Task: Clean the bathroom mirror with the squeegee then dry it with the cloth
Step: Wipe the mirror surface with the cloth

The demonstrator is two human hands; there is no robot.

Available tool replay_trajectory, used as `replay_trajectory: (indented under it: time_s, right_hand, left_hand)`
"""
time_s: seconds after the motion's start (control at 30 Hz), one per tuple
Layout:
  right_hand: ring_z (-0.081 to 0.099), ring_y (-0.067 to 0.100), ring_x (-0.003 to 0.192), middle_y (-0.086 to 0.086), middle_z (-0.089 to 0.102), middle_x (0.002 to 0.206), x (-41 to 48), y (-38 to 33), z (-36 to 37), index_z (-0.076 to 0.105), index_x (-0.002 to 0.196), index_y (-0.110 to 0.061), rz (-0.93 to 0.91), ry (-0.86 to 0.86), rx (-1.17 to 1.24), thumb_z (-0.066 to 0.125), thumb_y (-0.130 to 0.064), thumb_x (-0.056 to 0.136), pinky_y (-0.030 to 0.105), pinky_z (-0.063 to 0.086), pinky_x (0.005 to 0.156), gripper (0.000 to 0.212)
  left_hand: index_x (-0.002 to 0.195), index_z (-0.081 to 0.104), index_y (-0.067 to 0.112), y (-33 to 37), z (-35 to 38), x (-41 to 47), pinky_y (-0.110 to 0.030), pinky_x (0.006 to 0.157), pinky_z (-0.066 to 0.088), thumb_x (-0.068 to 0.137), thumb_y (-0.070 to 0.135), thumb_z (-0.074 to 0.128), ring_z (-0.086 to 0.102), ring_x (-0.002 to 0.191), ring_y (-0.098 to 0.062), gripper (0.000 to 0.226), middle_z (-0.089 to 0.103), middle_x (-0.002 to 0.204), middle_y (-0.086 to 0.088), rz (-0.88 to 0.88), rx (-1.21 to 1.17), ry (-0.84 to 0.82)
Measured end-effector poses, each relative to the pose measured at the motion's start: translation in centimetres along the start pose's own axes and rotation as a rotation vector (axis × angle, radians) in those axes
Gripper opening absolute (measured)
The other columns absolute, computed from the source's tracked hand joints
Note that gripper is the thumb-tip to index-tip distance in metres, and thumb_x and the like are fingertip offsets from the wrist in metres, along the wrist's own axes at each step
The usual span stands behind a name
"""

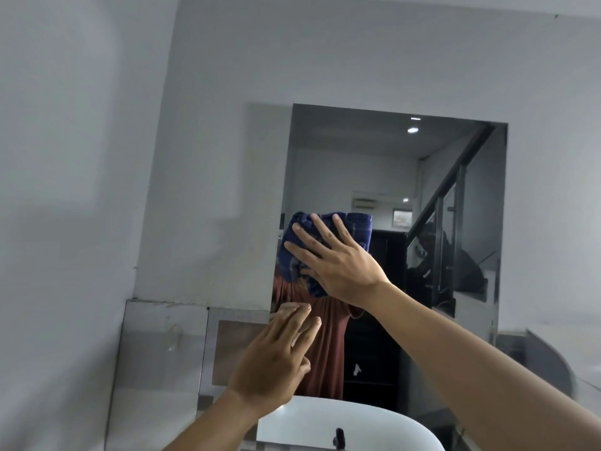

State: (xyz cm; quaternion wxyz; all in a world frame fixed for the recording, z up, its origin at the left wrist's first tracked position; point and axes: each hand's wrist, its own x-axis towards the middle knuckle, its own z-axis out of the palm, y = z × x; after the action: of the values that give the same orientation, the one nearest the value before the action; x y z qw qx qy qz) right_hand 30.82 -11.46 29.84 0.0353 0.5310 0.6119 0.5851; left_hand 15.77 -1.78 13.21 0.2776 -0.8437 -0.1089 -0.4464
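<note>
The bathroom mirror (390, 177) hangs on the white wall above the basin. A dark blue checked cloth (294, 255) is pressed flat against the mirror's left part under my right hand (335, 258), whose fingers are spread over it. My left hand (276, 359) rests lower down, fingertips touching the mirror's bottom left corner, holding nothing. No squeegee is in view.
A white basin (309, 421) with a dark tap (339, 436) sits below the mirror. Grey tiled panels (162, 336) line the wall at lower left. The mirror reflects a staircase railing, a dark doorway and a person in a rust-coloured shirt.
</note>
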Motion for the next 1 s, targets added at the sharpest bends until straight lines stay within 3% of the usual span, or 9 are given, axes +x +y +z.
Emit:
replay_trajectory:
  time_s: [0.1,0.23,0.37,0.43,0.57,0.73,0.83,1.0]
  right_hand:
    - [0.007,0.037,0.154,0.007,0.015,0.168,-1.9,0.4,0.4,0.021,0.16,-0.023,-0.053,-0.027,-0.02,0.03,-0.043,0.106,0.06,0.011,0.123,0.058]
    - [0.006,0.036,0.155,0.006,0.014,0.168,-3.8,0.8,0.7,0.019,0.16,-0.025,-0.009,-0.021,-0.009,0.034,-0.042,0.107,0.06,0.011,0.123,0.059]
    - [0.011,0.036,0.154,0.007,0.02,0.167,-5.4,1.6,0.6,0.024,0.159,-0.023,0.06,0.007,-0.003,0.035,-0.041,0.106,0.06,0.015,0.123,0.058]
    - [0.012,0.036,0.154,0.007,0.023,0.166,-6.3,2.2,0.4,0.028,0.158,-0.021,0.132,0.031,0.005,0.032,-0.042,0.103,0.06,0.016,0.123,0.059]
    - [0.006,0.034,0.155,0.006,0.015,0.168,-8.5,4.2,0.8,0.021,0.16,-0.022,0.337,0.055,0.063,0.049,-0.039,0.095,0.06,0.012,0.123,0.073]
    - [0.008,0.037,0.155,0.008,0.017,0.168,-10.5,7.5,1.0,0.022,0.16,-0.023,0.591,0.099,0.117,0.026,-0.037,0.102,0.059,0.009,0.123,0.06]
    - [0.005,0.037,0.155,0.008,0.016,0.168,-11.5,8.8,1.3,0.023,0.16,-0.024,0.718,0.15,0.151,0.024,-0.036,0.105,0.056,0.004,0.124,0.056]
    - [0.005,0.035,0.155,0.006,0.014,0.169,-13.3,9.8,2.8,0.019,0.16,-0.03,0.896,0.214,0.163,0.024,-0.035,0.108,0.056,0.007,0.125,0.053]
  left_hand:
    - [0.15,0.046,0.014,-0.1,-0.1,0.0,-0.041,0.115,0.042,0.081,0.045,0.077,0.037,0.147,-0.03,0.082,0.041,0.157,-0.013,0.006,-0.01,0.005]
    - [0.148,0.049,0.012,0.0,-0.6,0.1,-0.04,0.116,0.037,0.079,0.046,0.078,0.041,0.144,-0.03,0.082,0.045,0.155,-0.013,0.027,0.019,0.023]
    - [0.146,0.051,0.013,-0.2,-0.4,0.1,-0.041,0.113,0.043,0.08,0.043,0.078,0.043,0.143,-0.03,0.078,0.049,0.152,-0.013,0.03,0.024,0.023]
    - [0.148,0.049,0.014,-0.2,-0.2,0.1,-0.042,0.11,0.047,0.081,0.043,0.077,0.043,0.143,-0.031,0.079,0.049,0.152,-0.013,0.032,0.015,0.013]
    - [0.15,0.045,0.014,-0.4,0.2,0.2,-0.045,0.113,0.045,0.086,0.042,0.071,0.039,0.146,-0.032,0.075,0.047,0.154,-0.014,0.042,0.044,0.012]
    - [0.155,0.038,0.015,-0.6,0.8,0.0,-0.047,0.114,0.043,0.091,0.045,0.061,0.031,0.15,-0.033,0.074,0.039,0.159,-0.014,0.045,0.049,-0.013]
    - [0.154,0.04,0.015,-0.6,0.5,0.0,-0.048,0.114,0.043,0.092,0.047,0.057,0.031,0.15,-0.033,0.071,0.039,0.159,-0.014,0.045,0.049,-0.019]
    - [0.146,0.053,0.017,-0.4,-0.7,0.5,-0.045,0.115,0.04,0.091,0.05,0.06,0.039,0.145,-0.031,0.064,0.047,0.152,-0.013,0.016,0.038,-0.051]
